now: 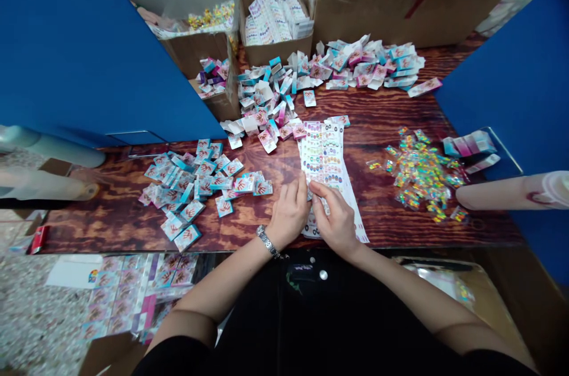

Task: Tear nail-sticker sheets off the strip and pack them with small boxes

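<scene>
Head view: left hand (290,210) and right hand (335,219), close together over printed sheets (331,156) (grip hidden, cannot tell); small boxes (202,177) lie left, colourful packets (424,171) right.

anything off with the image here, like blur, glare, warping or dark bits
Head view: wide-angle stretch toward the sides, with the lower pale bottle at the picture's left edge soft and smeared; head view: the black top shows little detail; head view: small glints on the metal wristband; head view: the finest print on the sheets is too small to read.
</scene>
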The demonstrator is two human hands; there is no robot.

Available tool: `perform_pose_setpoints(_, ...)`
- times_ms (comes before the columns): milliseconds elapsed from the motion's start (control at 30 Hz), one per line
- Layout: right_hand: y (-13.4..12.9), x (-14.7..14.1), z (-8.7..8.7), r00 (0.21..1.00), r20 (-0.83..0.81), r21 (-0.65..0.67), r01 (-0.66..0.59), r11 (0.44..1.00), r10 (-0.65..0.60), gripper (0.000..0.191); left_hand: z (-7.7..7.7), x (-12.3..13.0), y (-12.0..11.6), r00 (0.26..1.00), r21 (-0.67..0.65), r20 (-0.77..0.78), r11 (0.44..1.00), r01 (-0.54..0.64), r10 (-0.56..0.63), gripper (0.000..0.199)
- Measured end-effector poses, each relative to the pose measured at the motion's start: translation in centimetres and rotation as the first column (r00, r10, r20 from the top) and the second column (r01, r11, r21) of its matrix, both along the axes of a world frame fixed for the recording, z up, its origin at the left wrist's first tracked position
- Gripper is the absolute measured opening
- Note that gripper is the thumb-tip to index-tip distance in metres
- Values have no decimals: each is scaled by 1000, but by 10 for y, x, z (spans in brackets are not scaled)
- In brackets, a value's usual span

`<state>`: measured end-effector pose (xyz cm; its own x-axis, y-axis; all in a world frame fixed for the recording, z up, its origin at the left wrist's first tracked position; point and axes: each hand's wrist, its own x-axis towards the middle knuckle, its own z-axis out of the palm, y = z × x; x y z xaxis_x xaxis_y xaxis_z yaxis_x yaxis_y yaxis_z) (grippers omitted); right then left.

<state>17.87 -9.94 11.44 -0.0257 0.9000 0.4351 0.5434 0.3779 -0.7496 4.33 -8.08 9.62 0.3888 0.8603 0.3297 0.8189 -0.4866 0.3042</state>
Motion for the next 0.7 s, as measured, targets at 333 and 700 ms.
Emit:
perform_pose_setpoints(333, 30, 27, -14, 899, 137, -158, -394, 906, 415, 37, -5, -40, -16, 983, -93, -149, 991, 95, -108, 60)
perform_pose_setpoints(700, 99, 59, -66, 604, 713, -284, -215, 934, 356, 48, 11, -77, -12, 982, -125, -184, 990, -67, 44, 49)
